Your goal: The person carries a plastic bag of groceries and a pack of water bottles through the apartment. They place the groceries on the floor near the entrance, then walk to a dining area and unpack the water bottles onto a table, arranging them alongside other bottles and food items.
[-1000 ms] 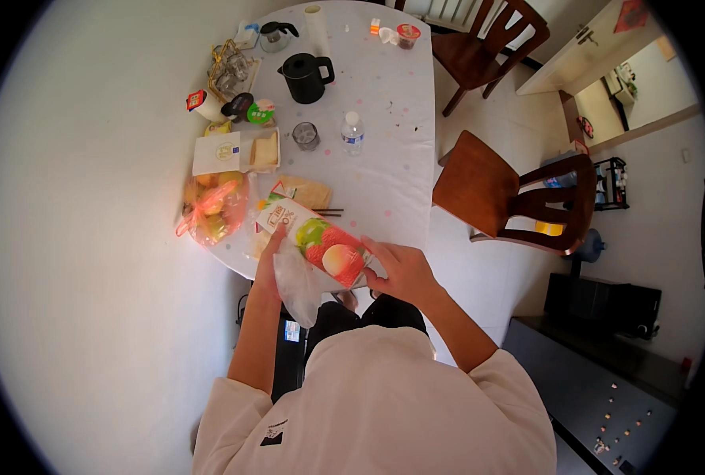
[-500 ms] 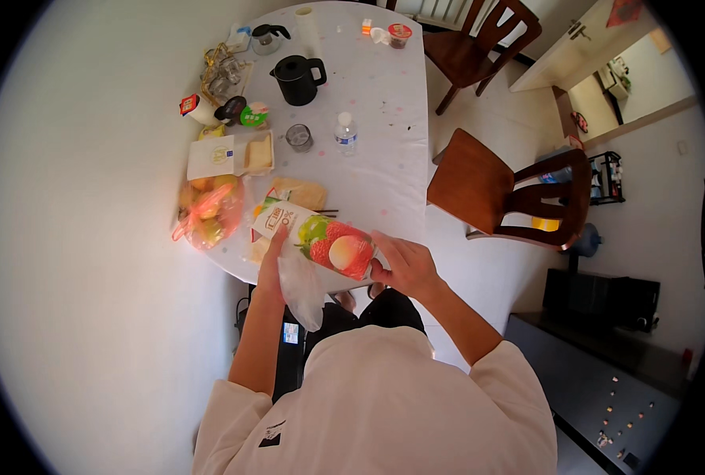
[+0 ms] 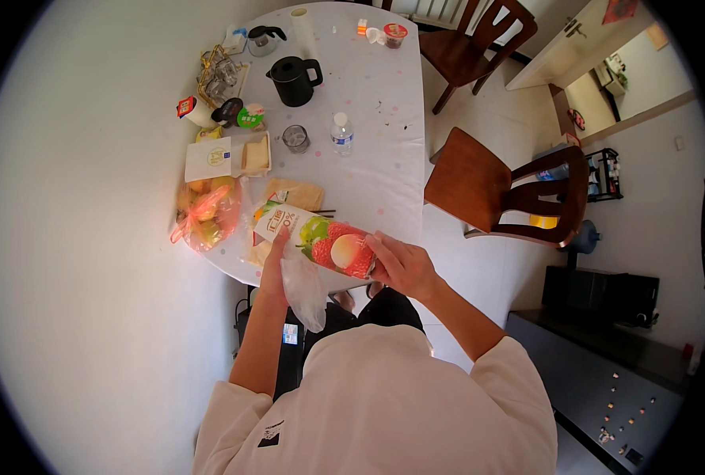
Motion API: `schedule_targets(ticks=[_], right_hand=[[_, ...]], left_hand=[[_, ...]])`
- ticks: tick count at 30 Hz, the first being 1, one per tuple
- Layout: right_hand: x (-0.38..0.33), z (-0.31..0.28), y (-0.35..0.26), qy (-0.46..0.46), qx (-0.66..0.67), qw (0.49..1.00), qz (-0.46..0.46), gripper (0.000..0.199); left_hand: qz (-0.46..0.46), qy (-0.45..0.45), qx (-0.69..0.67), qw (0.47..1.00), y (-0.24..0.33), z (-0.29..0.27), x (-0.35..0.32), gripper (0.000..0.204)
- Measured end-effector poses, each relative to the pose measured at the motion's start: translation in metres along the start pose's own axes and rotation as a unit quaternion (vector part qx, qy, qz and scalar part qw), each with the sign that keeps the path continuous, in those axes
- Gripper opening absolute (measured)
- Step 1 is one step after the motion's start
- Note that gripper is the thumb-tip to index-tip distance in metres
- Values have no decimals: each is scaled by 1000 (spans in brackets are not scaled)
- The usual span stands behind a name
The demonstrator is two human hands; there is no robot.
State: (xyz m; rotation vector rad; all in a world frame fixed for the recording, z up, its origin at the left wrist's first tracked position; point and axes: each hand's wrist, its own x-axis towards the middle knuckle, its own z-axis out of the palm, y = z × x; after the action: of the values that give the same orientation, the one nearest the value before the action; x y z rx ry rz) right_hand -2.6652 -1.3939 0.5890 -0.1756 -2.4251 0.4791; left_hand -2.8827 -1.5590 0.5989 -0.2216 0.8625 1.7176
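Note:
A juice carton (image 3: 318, 239) with pictures of fruit on its side lies tilted between my two hands, over the near edge of the table. My left hand (image 3: 276, 257) grips its white top end from below. At the red end, my right hand (image 3: 401, 265) is closed around the bottom corner, thumb underneath. A thin clear plastic bag (image 3: 303, 293) hangs down beside my left hand. Just beyond the carton sits a flat packet of pale bread (image 3: 295, 194), with dark chopsticks (image 3: 326, 212) partly hidden by the carton.
On the table (image 3: 376, 182) stand a red bag of fruit (image 3: 208, 212), a bread box (image 3: 210, 158), a glass (image 3: 295, 139), a water bottle (image 3: 341, 133), a black kettle (image 3: 294, 81) and a glass pot (image 3: 264, 41). A wooden chair (image 3: 479, 178) stands at the right.
My right hand has shifted slightly on the carton's red end, its fingers now lying further over the side. The carton stays in both hands at nearly the same tilt.

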Motion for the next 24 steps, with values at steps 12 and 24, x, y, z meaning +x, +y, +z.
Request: schedule_targets(ticks=[12, 24], right_hand=[[-2, 1, -2, 8, 8, 1000, 8, 71], [-14, -11, 5, -93, 177, 964, 174, 64]], left_hand=[[-9, 1, -7, 1000, 0, 2, -1, 58], [2, 32, 0, 999, 2, -7, 2, 60]])
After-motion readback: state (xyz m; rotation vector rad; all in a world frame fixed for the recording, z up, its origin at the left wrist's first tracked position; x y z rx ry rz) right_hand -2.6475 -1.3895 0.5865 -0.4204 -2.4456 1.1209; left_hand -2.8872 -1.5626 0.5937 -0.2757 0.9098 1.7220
